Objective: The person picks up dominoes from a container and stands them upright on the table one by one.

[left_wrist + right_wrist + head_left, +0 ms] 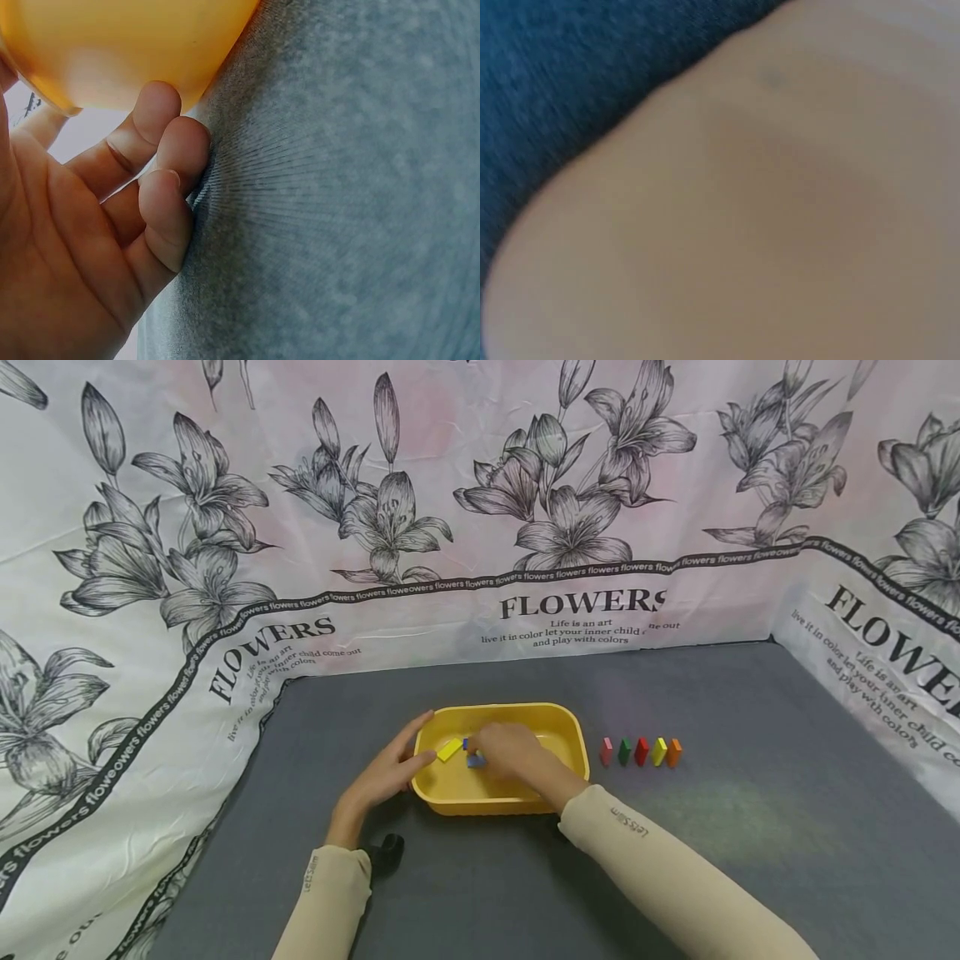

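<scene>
A yellow plastic tray (491,807) lies on the dark grey cloth in the head view. My left hand (386,774) grips its left end, the thumb over the rim and the other fingers along the outside. In the left wrist view three bent fingers (174,146) show against the tray's outer wall. My right hand (510,750) reaches down inside the tray, fingers pointing at the blue blocks. One blue block (476,762) lies under the hand, and a yellow block (449,749) lies to its left. The right fingertips are mostly hidden, so I cannot tell whether they pinch a block.
Right of the tray several small blocks stand in a row: pink (607,751), green (625,752), red (642,751), yellow (659,752) and orange (674,752). A black object (389,852) sits by the left wrist. Flower-printed fabric (577,610) rises behind.
</scene>
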The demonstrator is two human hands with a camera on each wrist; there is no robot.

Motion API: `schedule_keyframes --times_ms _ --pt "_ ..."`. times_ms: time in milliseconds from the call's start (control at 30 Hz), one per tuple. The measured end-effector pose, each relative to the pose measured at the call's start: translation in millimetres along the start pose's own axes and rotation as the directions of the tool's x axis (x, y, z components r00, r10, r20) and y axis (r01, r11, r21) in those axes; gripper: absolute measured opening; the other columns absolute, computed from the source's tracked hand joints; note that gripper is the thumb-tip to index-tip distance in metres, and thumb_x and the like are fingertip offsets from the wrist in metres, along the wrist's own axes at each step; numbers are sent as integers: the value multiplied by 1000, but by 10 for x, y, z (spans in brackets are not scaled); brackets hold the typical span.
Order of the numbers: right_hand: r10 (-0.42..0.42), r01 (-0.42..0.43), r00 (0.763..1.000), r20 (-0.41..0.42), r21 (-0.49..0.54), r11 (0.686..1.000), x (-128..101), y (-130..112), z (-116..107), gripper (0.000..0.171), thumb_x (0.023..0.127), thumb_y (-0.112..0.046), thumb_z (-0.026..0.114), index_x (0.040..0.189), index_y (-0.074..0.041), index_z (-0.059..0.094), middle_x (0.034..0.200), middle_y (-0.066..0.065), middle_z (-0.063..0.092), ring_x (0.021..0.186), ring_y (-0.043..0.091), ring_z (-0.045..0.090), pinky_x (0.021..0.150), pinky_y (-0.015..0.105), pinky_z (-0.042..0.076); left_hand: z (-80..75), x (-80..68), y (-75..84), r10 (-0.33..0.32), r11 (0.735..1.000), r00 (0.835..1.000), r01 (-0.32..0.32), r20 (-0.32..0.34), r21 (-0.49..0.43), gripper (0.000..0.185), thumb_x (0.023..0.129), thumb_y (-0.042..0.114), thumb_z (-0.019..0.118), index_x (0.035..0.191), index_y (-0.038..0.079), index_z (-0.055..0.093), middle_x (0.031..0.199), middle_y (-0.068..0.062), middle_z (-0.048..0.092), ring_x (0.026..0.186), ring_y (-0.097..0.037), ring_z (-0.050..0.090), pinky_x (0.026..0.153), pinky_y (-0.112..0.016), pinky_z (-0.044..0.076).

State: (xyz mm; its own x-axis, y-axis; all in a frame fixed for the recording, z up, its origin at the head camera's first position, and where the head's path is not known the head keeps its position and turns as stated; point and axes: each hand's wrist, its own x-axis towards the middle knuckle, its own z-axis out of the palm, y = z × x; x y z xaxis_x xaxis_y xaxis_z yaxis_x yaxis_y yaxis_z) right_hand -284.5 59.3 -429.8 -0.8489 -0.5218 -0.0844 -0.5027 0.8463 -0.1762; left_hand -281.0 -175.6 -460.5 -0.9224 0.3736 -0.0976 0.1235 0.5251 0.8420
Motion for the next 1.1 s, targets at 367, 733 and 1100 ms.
schedule_keyframes --times_ms 367,733,1100 --pt "-38 49 996 77 -144 988 -11 -54 -63 18 96 -15 70 112 -24 73 103 -5 71 82 14 58 82 34 55 0 -21 16 3 1000 1000 -3 15 -13 65 104 35 56 160 45 23 76 -6 50 59 -18 47 57 -30 43" --pt "-58 61 998 -36 76 995 -93 183 -69 30 89 -21 73 118 -22 72 106 -4 72 85 15 62 82 36 53 7 -3 -15 -1 1000 1000 1 3 5 66 104 35 57 160 45 23 89 -15 60 60 -20 50 59 -33 45" --pt "-161 204 977 -138 411 889 -275 536 -151 37 90 -14 71 127 -12 67 99 3 73 76 17 60 71 29 48 6 -8 -21 -24 999 1000 24 -3 25 68 102 41 59 159 47 22 96 -15 59 65 -21 52 62 -32 46"
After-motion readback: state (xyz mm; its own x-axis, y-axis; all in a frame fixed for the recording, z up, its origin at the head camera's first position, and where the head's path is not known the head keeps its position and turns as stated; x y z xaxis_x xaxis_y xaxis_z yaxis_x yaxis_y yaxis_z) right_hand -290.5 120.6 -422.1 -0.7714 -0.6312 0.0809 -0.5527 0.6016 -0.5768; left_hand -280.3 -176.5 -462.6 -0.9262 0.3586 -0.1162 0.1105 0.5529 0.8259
